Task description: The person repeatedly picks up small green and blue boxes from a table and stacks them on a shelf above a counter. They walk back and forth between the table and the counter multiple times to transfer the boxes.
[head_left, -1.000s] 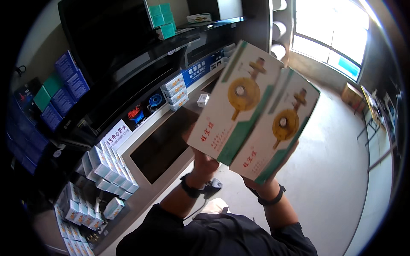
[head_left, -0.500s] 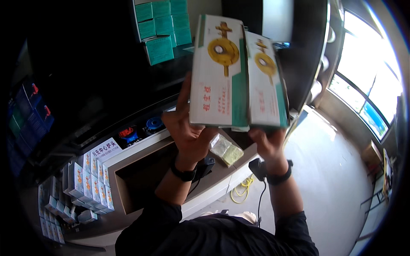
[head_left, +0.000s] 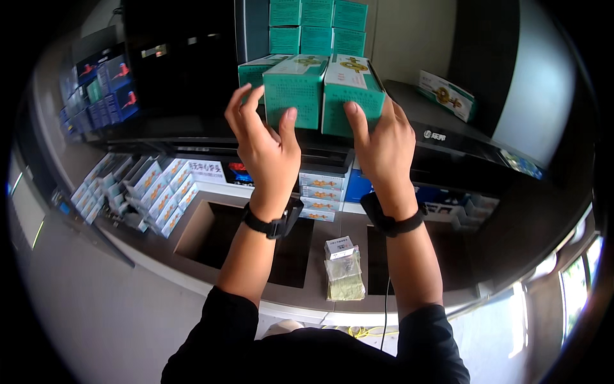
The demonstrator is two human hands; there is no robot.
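One dark ledge [head_left: 412, 97] stretches across; at its edge, a green-and-white left box [head_left: 293, 89] and right box [head_left: 342, 112] are side by side, long axes running front to back, green ends outward. Left hand [head_left: 268, 150] and right hand [head_left: 385, 144] spread wide, thumbs at those ends.

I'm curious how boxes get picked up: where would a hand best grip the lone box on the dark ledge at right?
Probably mid-length over the upper edge, coming from above: the lone box appears to stand on a long side, printed face forward, nothing covering its top. The right hand is nearer.
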